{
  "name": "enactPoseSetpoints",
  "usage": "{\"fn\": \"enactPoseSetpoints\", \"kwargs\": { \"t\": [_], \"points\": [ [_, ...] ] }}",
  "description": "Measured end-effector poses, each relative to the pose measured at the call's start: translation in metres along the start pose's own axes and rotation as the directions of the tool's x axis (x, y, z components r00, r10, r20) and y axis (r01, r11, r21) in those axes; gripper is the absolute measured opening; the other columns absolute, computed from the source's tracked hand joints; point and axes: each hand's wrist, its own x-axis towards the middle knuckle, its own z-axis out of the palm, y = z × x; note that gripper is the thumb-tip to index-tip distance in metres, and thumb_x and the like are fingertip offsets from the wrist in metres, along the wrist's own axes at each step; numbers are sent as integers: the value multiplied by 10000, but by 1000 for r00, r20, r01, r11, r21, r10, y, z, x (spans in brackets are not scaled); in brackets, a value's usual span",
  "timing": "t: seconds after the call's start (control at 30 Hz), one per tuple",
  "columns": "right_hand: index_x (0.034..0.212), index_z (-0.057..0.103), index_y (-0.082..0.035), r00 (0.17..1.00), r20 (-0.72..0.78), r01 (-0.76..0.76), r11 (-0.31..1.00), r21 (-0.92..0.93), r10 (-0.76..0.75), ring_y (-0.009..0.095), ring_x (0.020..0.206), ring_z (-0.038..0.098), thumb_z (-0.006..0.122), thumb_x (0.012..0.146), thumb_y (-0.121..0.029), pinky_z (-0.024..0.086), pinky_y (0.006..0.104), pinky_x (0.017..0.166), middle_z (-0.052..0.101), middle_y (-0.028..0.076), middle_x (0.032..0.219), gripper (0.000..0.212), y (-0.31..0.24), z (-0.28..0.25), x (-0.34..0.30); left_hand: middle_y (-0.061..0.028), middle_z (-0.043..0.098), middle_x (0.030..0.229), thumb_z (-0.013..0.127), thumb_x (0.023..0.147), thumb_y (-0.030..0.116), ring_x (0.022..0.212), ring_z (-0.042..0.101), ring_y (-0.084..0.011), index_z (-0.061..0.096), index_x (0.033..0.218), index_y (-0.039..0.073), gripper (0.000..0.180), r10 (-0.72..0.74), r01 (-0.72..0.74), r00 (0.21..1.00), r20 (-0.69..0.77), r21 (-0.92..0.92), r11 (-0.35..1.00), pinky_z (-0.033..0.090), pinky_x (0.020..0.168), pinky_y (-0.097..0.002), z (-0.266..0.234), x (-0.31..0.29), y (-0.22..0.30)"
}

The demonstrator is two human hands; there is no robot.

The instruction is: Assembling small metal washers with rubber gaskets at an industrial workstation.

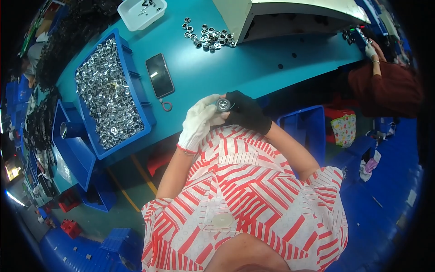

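Observation:
My left hand (pixel 199 119), in a white knit glove, and my right hand (pixel 247 112), in a black glove with bare fingertips, meet in front of my chest. Between them they grip a small toy wheel (pixel 223 105) with a black tyre and a silver spoked hub, its face turned up. Both hands have their fingers closed round its rim. To the left, a blue bin (pixel 125 68) holds a heap of shiny chrome wheel hubs (pixel 106 90). More chrome hubs (pixel 210 37) lie loose on the teal table (pixel 199 72) beyond my hands.
A smartphone (pixel 160 75) with a red ring strap lies beside the bin. At the back stand a white tray (pixel 136 20) and a cream metal housing (pixel 281 10). Another blue bin (pixel 74 152) sits at far left. A co-worker in a dark red top (pixel 385 88) works at right.

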Motion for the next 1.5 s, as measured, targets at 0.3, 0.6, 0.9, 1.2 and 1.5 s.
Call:
{"fn": "enactPoseSetpoints", "kwargs": {
  "t": [0.3, 0.6, 0.9, 1.2, 1.5],
  "points": [
    [894, 635, -54, 727, 394, -587, 212, 781, 562, 101, 622, 569, 454, 922, -530, 456, 225, 546, 617, 33, 745, 510, 21, 1, -6, -153, 606, 948, 504, 930, 170, 794, 629, -212, 451, 1248, -53, 392, 90, -85, 989, -119, 47, 995, 534, 722, -302, -15, 0, -17],
    [857, 624, -78, 581, 250, -624, 227, 747, 775, 119, 540, 503, 530, 904, -467, 395, 240, 489, 593, 31, 705, 403, 84, -5, -58, -154, 593, 949, 580, 901, 242, 812, 611, -216, 427, 1258, -79, 504, 44, -32, 989, -143, 87, 996, 533, 694, -288, -24, 7, -36],
    [658, 526, -112, 425, 137, -678, 214, 704, 895, 133, 411, 407, 532, 912, -411, 322, 288, 413, 460, 4, 537, 392, 232, 14, -121, -131, 608, 923, 558, 905, 172, 744, 619, -194, 452, 1242, -66, 426, -60, 85, 975, -216, 111, 990, 537, 657, -272, -24, 15, -52],
    [861, 642, -42, 750, -464, -381, 882, 278, 471, 195, 629, 588, 574, 891, -301, 457, 319, 592, 607, 77, 682, 269, 188, -19, -104, -128, 612, 921, 576, 896, 199, 749, 622, -209, 459, 1227, -52, 432, -66, 90, 966, -250, 85, 992, 543, 652, -294, -23, 26, -60],
    [895, 634, -70, 772, -623, -220, 864, -452, -129, 290, 985, 583, 578, 857, -267, 482, 407, 812, 609, 135, 1025, 208, 179, -116, 85, -121, 612, 897, 568, 894, 163, 734, 620, -194, 466, 1217, -56, 403, -157, 185, 951, -267, 84, 979, 539, 651, -295, -9, 36, -67]
  ]
}}
